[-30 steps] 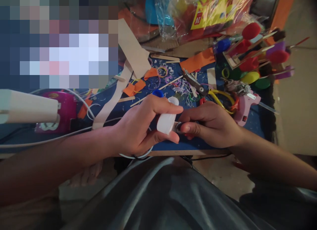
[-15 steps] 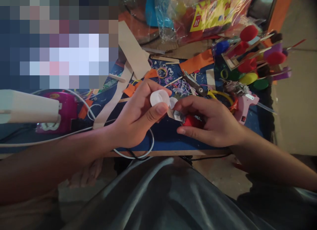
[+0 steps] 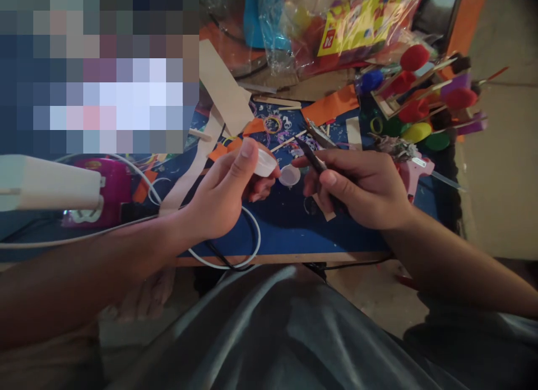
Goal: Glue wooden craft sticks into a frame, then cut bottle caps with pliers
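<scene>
My left hand [image 3: 229, 191] pinches a white bottle cap [image 3: 264, 162] between thumb and fingers above the blue work board [image 3: 286, 227]. My right hand [image 3: 357, 188] is closed round a thin dark cutting tool [image 3: 311, 154] whose blade points up and left toward the cap. A second white cap [image 3: 290, 175] lies on the board between the two hands, just below the tool's tip. A small tan strip [image 3: 324, 206] pokes out under my right fingers.
A pink glue gun [image 3: 414, 174] lies right of my right hand, with pliers [image 3: 321, 135] and yellow-handled scissors behind. Orange paper scraps [image 3: 332, 105], wooden sticks, colourful caps on a stick frame [image 3: 420, 93] and plastic bags crowd the back. A white cable [image 3: 247, 250] loops at the board's front edge.
My left hand turned the white cap and lifted it left. My right hand rose from low on the board, and the tool's blade now points up toward the cap.
</scene>
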A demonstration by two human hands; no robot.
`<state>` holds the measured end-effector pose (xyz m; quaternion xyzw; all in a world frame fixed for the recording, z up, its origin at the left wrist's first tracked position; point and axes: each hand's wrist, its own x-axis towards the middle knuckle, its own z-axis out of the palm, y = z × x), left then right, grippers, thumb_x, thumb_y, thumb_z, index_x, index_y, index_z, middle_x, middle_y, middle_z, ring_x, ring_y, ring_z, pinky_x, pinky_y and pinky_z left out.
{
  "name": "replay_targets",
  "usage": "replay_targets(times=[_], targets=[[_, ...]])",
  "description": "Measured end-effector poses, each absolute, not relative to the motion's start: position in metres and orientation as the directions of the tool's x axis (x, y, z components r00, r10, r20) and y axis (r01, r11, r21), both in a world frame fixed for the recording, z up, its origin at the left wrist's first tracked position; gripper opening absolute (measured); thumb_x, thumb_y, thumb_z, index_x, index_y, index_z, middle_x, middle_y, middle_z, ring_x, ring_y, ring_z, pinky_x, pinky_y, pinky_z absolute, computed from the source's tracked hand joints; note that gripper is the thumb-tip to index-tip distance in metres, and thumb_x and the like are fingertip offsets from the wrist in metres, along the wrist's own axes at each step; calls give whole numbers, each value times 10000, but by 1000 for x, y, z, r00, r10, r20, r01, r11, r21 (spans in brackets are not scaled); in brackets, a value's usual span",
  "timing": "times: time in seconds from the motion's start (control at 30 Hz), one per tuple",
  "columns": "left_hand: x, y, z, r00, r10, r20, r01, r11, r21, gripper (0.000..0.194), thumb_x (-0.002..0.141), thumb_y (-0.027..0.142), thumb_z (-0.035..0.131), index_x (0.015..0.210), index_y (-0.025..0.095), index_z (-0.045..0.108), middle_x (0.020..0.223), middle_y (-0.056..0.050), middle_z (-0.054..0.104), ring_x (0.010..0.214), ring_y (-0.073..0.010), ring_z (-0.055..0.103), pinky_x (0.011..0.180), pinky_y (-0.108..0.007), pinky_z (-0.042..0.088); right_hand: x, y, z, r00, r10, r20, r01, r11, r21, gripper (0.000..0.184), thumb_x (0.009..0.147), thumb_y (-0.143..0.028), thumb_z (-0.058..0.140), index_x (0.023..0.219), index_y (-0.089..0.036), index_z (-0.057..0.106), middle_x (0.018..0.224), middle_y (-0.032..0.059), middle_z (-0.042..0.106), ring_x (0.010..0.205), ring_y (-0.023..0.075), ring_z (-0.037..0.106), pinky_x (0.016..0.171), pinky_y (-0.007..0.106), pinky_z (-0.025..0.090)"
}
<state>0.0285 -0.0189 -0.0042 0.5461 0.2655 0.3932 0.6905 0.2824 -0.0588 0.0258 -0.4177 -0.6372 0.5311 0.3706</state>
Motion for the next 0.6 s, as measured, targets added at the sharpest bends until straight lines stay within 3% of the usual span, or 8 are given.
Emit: replay_targets(times=[0.2, 0.37, 0.6], targets=[[29, -16, -5, 539, 838, 88, -253, 61, 966, 612, 1083, 813, 603, 963, 218, 687, 739, -11, 519, 616, -137, 523, 507, -274, 426, 278, -66, 28, -458, 888, -28, 16, -23, -1000, 392, 1103, -557, 763, 1191, -190, 868, 945, 70, 763, 559, 115, 654, 474, 254, 519], [28, -20, 3, 547, 830, 107, -211, 12, 978, 588, 1098, 796, 585, 946, 230, 636, 761, -11, 545, 634, -139, 518, 534, -284, 472, 275, -65, 27, -502, 864, 44, -20, 40, -999, 273, 1071, -435, 841, 1199, -196, 871, 986, 34, 742, 564, 77, 665, 489, 204, 541], [27, -23, 10, 565, 815, 128, -166, -40, 985, 561, 1084, 767, 640, 927, 230, 609, 780, -12, 560, 644, -141, 536, 532, -284, 481, 275, -63, 31, -550, 834, 42, 25, 67, -997, 242, 1094, -388, 817, 1218, -192, 887, 917, 13, 735, 549, 71, 635, 492, 204, 508]])
